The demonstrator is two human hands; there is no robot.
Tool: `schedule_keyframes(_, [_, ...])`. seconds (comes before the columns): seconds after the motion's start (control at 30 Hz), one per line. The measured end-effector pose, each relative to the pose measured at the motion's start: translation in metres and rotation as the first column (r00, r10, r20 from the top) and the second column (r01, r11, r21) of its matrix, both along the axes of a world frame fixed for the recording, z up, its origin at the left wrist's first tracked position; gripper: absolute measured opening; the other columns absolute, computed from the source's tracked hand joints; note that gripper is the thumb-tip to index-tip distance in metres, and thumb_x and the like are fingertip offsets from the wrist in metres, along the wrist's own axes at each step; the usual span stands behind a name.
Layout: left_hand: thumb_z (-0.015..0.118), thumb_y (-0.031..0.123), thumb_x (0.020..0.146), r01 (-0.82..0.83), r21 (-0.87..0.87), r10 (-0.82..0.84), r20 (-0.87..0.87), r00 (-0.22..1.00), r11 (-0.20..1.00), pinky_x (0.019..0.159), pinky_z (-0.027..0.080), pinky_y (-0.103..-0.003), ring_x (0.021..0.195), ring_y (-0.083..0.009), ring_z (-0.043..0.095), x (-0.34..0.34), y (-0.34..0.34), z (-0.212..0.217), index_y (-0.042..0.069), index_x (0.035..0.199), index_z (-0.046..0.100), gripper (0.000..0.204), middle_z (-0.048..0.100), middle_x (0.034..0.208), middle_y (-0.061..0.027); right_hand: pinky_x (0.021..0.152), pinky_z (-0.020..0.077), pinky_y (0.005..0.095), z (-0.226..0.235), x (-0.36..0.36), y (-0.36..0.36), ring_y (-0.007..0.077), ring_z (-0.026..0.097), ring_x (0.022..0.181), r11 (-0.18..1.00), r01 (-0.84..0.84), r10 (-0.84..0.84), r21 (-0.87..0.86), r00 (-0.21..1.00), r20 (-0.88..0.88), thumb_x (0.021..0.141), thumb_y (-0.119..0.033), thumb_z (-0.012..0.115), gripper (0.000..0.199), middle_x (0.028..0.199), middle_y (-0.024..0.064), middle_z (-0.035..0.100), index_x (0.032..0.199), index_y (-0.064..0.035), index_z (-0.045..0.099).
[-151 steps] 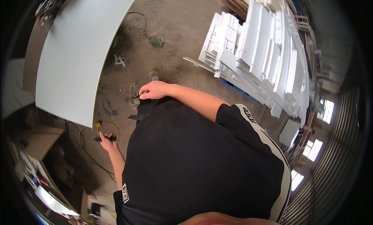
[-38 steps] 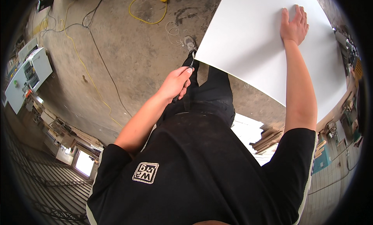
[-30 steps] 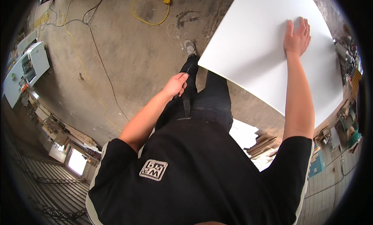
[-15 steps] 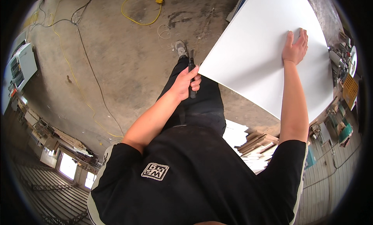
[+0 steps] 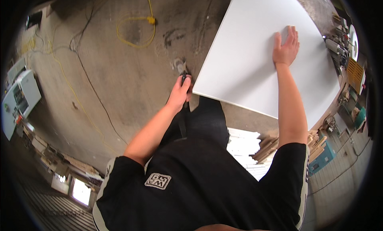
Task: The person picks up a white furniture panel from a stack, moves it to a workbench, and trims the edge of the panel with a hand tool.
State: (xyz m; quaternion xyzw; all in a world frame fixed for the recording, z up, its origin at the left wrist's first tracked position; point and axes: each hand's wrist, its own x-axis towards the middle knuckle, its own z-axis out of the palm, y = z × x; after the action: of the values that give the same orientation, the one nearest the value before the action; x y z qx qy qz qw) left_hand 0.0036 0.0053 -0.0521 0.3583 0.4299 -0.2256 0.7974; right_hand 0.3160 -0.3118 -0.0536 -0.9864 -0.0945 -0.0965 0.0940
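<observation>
My left hand [image 5: 179, 94] is wrapped round a slim black hand tool [image 5: 184, 78], held upright beside the near left corner of a large white panel [image 5: 239, 51]. Fingers and blur hide most of the tool, so its exact kind does not show. My right hand [image 5: 286, 52] lies flat on the panel's smooth face, fingers stretched and thumb apart, holding nothing. What supports the panel is hidden beneath it.
On the concrete floor a yellow cord [image 5: 151, 20] lies looped, with a dark cable [image 5: 93, 77] further left. A grey machine cabinet [image 5: 28, 93] stands at far left. Stacked wood strips [image 5: 266, 145] and white pieces [image 5: 242, 141] lie near my right side.
My left hand and the black tool have shifted forward and slightly left, near the panel's corner. My right hand stays flat on the panel. The whole view has swung a little.
</observation>
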Motion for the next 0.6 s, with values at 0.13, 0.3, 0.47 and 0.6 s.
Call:
schedule_keyframes(0.13, [0.049, 0.028, 0.109, 0.19, 0.442, -0.281, 0.15, 0.948, 0.877, 0.047, 0.041, -0.028, 0.053, -0.01, 0.049, 0.076, 0.034, 0.009, 0.009, 0.128, 0.041, 0.028, 0.054, 0.079, -0.0018, 0.124, 0.0221, 0.0511, 0.006, 0.004, 0.006, 0.0264, 0.034, 0.15, 1.0, 0.03, -0.03, -0.006, 0.999, -0.012, 0.097, -0.05, 0.056, 0.059, 0.159, 0.0056, 0.043, 0.146, -0.0179, 0.048])
schedule_keyframes(0.3, [0.051, 0.019, 0.106, 0.19, 0.76, -0.622, 0.331, 0.71, 0.621, 0.074, 0.051, -0.027, 0.082, -0.0102, 0.063, 0.253, 0.075, 0.016, 0.0, 0.127, 0.057, 0.028, 0.067, 0.099, -0.0033, 0.124, 0.0217, 0.0511, 0.016, 0.003, 0.005, 0.0253, 0.033, 0.151, 0.998, 0.056, -0.055, 0.01, 0.998, -0.019, 0.097, -0.047, 0.057, 0.057, 0.158, 0.0049, 0.044, 0.146, -0.0182, 0.049])
schedule_keyframes(0.47, [0.053, 0.031, 0.103, -0.056, 0.996, -0.895, 0.086, 0.438, 0.068, 0.08, 0.052, -0.033, 0.087, -0.0226, 0.068, 0.426, 0.082, 0.017, 0.012, 0.125, 0.065, 0.031, 0.072, 0.098, -0.0064, 0.124, 0.0215, 0.0512, 0.019, 0.005, 0.01, 0.025, 0.034, 0.15, 0.998, 0.063, -0.062, 0.026, 0.997, -0.039, 0.096, -0.046, 0.057, 0.057, 0.158, 0.0041, 0.044, 0.145, -0.0182, 0.049])
schedule_keyframes(0.6, [0.055, 0.039, 0.1, -0.125, 0.983, -0.958, -0.1, 0.269, -0.138, 0.079, 0.053, -0.037, 0.088, -0.0296, 0.068, 0.511, 0.069, 0.03, 0.021, 0.12, 0.069, 0.03, 0.073, 0.095, -0.0056, 0.124, 0.0214, 0.0514, 0.022, 0.006, 0.013, 0.0252, 0.035, 0.15, 0.998, 0.06, -0.058, 0.038, 0.997, -0.044, 0.095, -0.045, 0.058, 0.057, 0.158, 0.004, 0.044, 0.145, -0.0179, 0.05])
